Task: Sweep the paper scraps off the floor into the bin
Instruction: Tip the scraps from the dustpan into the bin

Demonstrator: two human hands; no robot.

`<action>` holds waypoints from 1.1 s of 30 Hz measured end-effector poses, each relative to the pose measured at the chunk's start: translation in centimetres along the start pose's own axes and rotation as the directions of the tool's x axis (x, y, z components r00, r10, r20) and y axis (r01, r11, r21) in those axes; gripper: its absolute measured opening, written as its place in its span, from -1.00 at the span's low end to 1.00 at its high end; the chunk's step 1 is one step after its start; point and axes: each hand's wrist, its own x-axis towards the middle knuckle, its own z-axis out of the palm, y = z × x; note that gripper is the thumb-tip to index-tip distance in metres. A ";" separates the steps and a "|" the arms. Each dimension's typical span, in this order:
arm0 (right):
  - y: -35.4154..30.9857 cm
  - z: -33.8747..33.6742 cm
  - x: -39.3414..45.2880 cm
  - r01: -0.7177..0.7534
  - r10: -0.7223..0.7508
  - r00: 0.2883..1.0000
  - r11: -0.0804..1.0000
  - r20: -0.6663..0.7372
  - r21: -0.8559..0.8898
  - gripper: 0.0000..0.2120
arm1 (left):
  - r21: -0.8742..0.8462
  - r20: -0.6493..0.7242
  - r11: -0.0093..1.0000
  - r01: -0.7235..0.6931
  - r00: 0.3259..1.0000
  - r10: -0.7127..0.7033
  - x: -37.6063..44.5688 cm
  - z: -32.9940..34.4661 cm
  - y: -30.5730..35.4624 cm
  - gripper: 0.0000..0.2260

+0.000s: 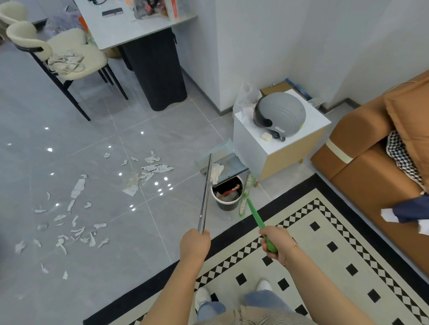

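Right now | left hand [195,245] clenches the dustpan [223,162] pole, pan tipped over the bin [226,196] | right hand [275,243] grips the green broom [254,214] | torn white paper scraps [73,220] lie scattered on grey floor [105,268], left of bin

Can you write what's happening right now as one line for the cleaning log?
left hand: holds dustpan handle, tipped over bin | right hand: holds green broom | paper scraps: many on floor
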 end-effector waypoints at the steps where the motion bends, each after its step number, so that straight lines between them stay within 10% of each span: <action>1: 0.0 -0.1 0.0 0.001 -0.001 1.000 1.000 -0.001 -0.002 -0.81 | -0.017 0.004 1.000 0.005 1.000 -0.005 0.1 0.0 0.0 -0.72; 12: 1.1 -0.2 0.0 -0.032 0.032 0.999 0.999 -0.003 0.019 -0.72 | -0.066 0.205 0.984 0.164 0.968 -0.148 1.3 1.3 -0.1 -0.69; 33: 0.5 -0.6 0.8 -0.042 0.042 0.999 0.998 -0.010 0.048 -0.72 | -0.059 0.060 0.998 0.016 0.998 -0.013 1.4 0.8 -1.4 -0.68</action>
